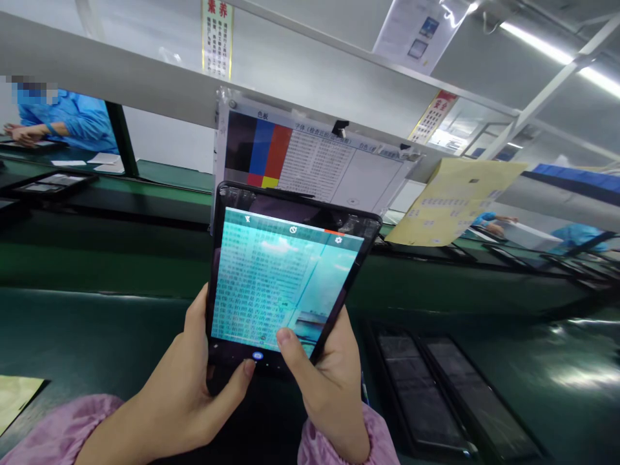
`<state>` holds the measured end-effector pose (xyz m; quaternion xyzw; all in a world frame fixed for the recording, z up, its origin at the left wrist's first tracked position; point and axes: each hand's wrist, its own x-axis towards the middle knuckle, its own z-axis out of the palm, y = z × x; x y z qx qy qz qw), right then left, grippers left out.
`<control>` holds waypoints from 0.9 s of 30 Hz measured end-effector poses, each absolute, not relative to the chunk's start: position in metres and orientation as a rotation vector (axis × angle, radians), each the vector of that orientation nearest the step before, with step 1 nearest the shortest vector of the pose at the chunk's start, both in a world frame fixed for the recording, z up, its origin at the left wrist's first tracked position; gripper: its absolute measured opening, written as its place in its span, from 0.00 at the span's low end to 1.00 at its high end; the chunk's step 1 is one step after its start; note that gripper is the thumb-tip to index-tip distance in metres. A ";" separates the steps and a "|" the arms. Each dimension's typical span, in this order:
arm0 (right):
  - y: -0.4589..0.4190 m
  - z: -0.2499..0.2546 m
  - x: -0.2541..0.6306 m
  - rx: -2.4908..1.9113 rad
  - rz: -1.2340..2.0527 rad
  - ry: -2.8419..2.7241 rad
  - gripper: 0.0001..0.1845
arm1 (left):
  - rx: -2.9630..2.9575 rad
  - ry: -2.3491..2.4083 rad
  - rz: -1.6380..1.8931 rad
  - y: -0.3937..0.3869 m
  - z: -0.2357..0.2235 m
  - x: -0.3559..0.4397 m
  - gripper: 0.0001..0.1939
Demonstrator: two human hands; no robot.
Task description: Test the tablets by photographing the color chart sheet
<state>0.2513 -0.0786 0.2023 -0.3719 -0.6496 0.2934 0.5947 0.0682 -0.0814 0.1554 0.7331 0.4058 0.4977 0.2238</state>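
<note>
Tablet (285, 284), screen lit with a camera view of printed rows, is held upright in both my hands above the dark green bench (97, 323), at the centre of the view. Directly behind it hangs a test chart (310, 158) with black, blue and red bars and a block of fine print; the tablet covers the chart's lower left part. A yellow sheet (450, 200) hangs to the right of the chart. Two dark trays (450, 394) lie on the bench at lower right, just beside my right wrist. A corner of yellow paper (14, 397) lies at the far left edge. On the far bench, upper left, a person in a blue sleeve (72, 123) works over more trays; another blue sleeve shows at far right.

Left hand (194, 381) is wrapped around the tablet's lower left edge, fingers behind, thumb bent across the bottom bezel with its tip beside the blue shutter button. Right hand (329, 374) grips the lower right edge, thumb laid on the screen's lower corner. Both wrists wear pink cuffs.
</note>
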 end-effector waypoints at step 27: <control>-0.078 0.204 0.251 -0.764 0.751 -1.516 0.29 | 1.969 1.070 1.347 -0.083 0.157 0.069 0.57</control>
